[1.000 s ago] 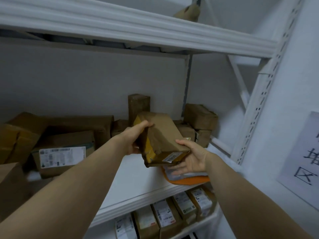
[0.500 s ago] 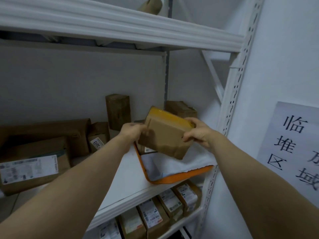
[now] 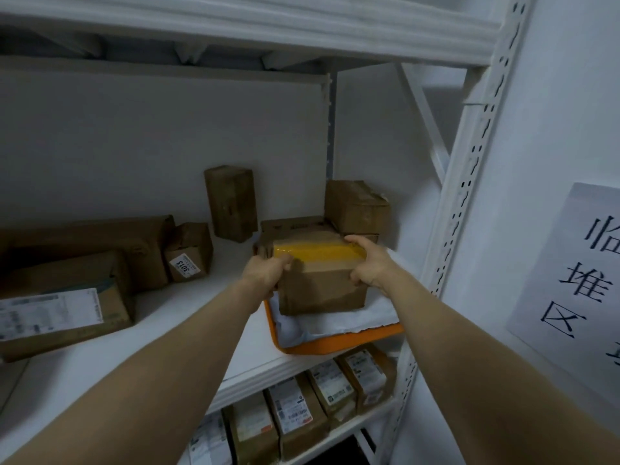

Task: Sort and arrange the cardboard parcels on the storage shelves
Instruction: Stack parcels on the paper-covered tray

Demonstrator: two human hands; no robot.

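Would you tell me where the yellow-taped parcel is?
Right of centre in the head view, left hand and right hand grip the yellow-taped parcel over the orange-edged mailer on the shelf.

My left hand [image 3: 266, 275] and right hand [image 3: 370, 268] grip a yellow-taped parcel [image 3: 320, 280] on an orange-edged mailer [image 3: 339, 337] near the shelf [image 3: 188, 333]'s right front corner.

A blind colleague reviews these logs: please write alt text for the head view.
A left hand and right hand grip a parcel with yellow tape over a white-and-orange bag on a white shelf. More brown parcels sit behind and to the left; labelled boxes line the shelf below.
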